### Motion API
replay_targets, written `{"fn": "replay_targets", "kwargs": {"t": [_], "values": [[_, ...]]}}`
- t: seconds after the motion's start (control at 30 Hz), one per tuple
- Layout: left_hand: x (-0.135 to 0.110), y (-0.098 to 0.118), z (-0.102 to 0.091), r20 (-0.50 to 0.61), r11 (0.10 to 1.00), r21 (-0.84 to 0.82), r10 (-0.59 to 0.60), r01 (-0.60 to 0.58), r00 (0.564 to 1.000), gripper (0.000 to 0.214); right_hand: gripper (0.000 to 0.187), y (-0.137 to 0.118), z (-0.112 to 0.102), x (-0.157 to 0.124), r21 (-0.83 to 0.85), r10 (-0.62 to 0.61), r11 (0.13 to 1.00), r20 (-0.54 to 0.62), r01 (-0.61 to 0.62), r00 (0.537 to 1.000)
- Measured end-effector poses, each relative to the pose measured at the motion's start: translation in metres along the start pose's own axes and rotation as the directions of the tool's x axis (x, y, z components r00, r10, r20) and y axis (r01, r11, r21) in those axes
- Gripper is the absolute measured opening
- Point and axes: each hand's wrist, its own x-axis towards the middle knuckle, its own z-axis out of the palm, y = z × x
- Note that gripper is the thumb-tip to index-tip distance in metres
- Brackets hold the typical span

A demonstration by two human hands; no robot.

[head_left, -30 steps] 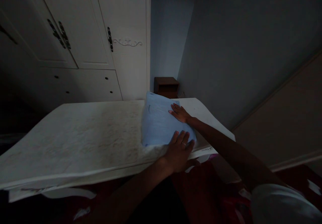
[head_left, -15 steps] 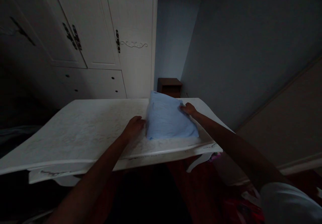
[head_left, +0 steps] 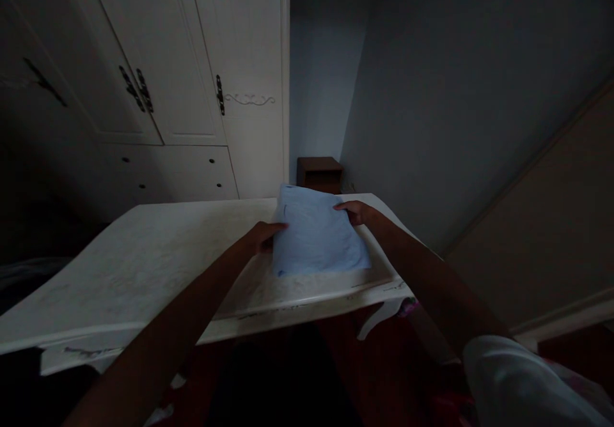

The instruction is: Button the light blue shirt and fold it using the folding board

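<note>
Head view: your left hand [head_left: 268,234] and right hand [head_left: 354,211] held the folded light-blue cloth [head_left: 316,238] by its two side edges, the fingers of each closed on the fabric with the thumb on top. The cloth lay toward the right part of the white counter [head_left: 167,254], its far corner reaching the counter's back edge. Your forearms crossed the counter's near edge and hid stretches of it; a pale sleeve [head_left: 518,382] filled the lower right corner. Beneath the counter's right end, beside a curved white leg [head_left: 378,317], showed a small pink object [head_left: 407,307], too dim to identify.

The counter's top was mottled with greyish-brown marks, and its front edge was chipped in places. Behind it stood a white wardrobe [head_left: 254,152] with dark metal handles [head_left: 220,94], round knobs on its drawers and a scroll ornament [head_left: 249,100]. Beyond the cloth, a brown bedside cabinet [head_left: 320,163] sat in the corner by a grey-blue wall [head_left: 455,82]. The floor [head_left: 384,357] showed dark red; the far left lay in deep shadow.
</note>
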Motion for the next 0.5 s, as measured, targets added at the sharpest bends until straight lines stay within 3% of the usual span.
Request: {"fn": "replay_targets", "kwargs": {"t": [0.1,0.27,0.5], "values": [[-0.003,0.002,0.002,-0.020,1.000,0.007,0.027,-0.027,0.999,0.029,0.015,0.000,0.001,0.006,0.017,-0.011,1.000,-0.098,0.013,0.995],[-0.006,0.005,0.014,0.076,0.998,-0.023,0.059,-0.057,0.995,0.026,0.011,0.005,-0.010,0.009,0.053,-0.073,0.995,-0.160,0.083,0.984],[-0.001,0.011,0.062,0.110,0.993,0.018,0.110,-0.113,0.988,0.029,0.015,0.022,-0.054,0.009,-0.025,-0.075,0.997,-0.261,0.070,0.962]]}}
